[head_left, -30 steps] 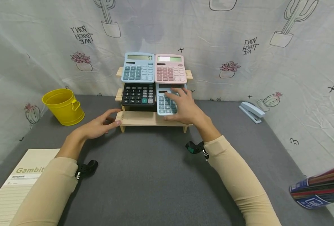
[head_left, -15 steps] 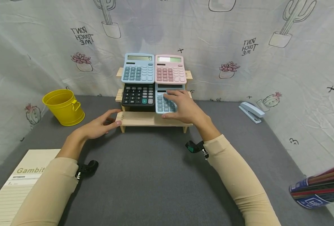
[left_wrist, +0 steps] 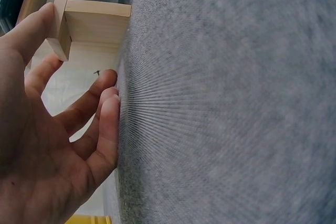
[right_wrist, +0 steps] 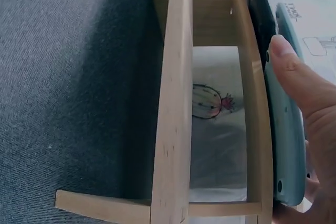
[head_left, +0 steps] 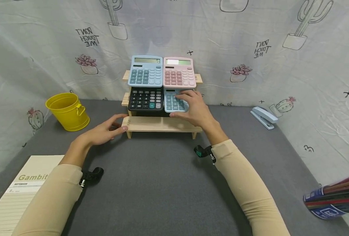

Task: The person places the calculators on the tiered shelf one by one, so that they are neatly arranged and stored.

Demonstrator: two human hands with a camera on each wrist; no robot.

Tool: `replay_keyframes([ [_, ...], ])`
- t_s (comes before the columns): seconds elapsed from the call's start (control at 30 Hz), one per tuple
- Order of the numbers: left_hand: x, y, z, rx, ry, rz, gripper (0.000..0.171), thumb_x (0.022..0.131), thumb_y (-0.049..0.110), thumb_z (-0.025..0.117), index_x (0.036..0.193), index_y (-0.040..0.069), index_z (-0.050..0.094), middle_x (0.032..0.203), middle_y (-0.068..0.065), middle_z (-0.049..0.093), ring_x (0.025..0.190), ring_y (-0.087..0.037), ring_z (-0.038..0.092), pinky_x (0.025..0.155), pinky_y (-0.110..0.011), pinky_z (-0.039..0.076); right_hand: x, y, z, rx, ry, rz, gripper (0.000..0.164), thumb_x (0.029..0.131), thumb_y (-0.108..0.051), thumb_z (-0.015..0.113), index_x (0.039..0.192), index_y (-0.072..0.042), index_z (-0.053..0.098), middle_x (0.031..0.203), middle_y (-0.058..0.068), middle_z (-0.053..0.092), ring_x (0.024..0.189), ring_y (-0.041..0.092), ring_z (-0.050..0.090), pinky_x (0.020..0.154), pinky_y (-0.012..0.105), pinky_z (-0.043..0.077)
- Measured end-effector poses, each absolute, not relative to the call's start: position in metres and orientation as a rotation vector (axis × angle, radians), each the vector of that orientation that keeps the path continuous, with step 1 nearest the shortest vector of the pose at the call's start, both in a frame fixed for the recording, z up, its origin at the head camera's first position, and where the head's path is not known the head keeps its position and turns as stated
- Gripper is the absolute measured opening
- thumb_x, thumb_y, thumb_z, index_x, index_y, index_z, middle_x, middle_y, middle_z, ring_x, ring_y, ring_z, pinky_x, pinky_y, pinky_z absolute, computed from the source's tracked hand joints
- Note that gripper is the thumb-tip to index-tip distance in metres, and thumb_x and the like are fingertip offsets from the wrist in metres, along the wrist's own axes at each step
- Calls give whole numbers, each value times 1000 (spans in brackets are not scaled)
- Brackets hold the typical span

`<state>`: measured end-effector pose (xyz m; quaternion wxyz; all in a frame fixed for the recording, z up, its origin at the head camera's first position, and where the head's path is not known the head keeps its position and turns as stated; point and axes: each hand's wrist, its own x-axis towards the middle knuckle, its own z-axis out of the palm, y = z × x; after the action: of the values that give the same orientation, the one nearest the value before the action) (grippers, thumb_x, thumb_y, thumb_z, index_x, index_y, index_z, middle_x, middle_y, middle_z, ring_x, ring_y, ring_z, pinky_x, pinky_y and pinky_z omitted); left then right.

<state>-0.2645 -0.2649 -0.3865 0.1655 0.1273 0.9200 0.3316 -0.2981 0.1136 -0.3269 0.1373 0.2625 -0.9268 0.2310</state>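
Note:
A stepped wooden rack (head_left: 159,124) stands at the back of the grey table. On its middle step, right of a black calculator (head_left: 145,99), sits a light blue calculator (head_left: 173,104). My right hand (head_left: 195,109) holds this one, thumb at the lower edge and fingers over its right side. In the right wrist view, the thumb lies along the edge of the blue calculator (right_wrist: 289,140), close against the step. My left hand (head_left: 105,130) pinches the left end of the lowest step between thumb and forefinger; the other fingers curl loosely near the table in the left wrist view.
On the top step are another blue calculator (head_left: 145,72) and a pink calculator (head_left: 178,73). A yellow bucket (head_left: 69,114) stands left, a notebook (head_left: 18,193) lies front left. At right are a pale blue stapler (head_left: 264,117) and a holder of pencils (head_left: 329,209).
My right hand has moved the lower blue calculator up and back on the middle step, its top now behind the pink one and level with the black one. The left hand stays put.

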Motion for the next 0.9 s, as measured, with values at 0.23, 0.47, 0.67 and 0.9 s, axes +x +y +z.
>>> replay_keyframes([
  [0.23, -264, -264, -387, 353, 2618, 935, 80, 101, 67, 48, 164, 33, 13, 151, -30, 42, 111, -37, 63, 90, -50, 53, -302, 118, -334, 821, -2626, 712, 76, 82, -47, 87, 143, -10, 61, 149, 15, 51, 139, 36, 40, 115, 51, 33],
  [0.47, -265, -264, -386, 358, 2612, 937, 80, 101, 67, 48, 164, 33, 12, 151, -30, 41, 111, -37, 63, 90, -50, 52, -303, 115, -337, 810, -2618, 719, 74, 85, -46, 84, 145, -11, 59, 150, 15, 50, 138, 37, 38, 113, 53, 35],
  [0.67, -267, -264, -387, 356, 2623, 953, 80, 101, 67, 48, 164, 33, 12, 152, -30, 40, 117, -40, 60, 90, -51, 52, -308, 112, -338, 796, -2612, 719, 74, 85, -47, 84, 144, -10, 59, 149, 15, 49, 136, 37, 39, 112, 52, 35],
  [0.9, -267, -264, -392, 358, 2615, 977, 81, 101, 66, 49, 164, 32, 13, 153, -30, 40, 122, -42, 57, 93, -52, 53, -309, 111, -342, 796, -2621, 740, 72, 86, -45, 84, 143, -9, 59, 151, 15, 47, 138, 38, 36, 113, 53, 34],
])
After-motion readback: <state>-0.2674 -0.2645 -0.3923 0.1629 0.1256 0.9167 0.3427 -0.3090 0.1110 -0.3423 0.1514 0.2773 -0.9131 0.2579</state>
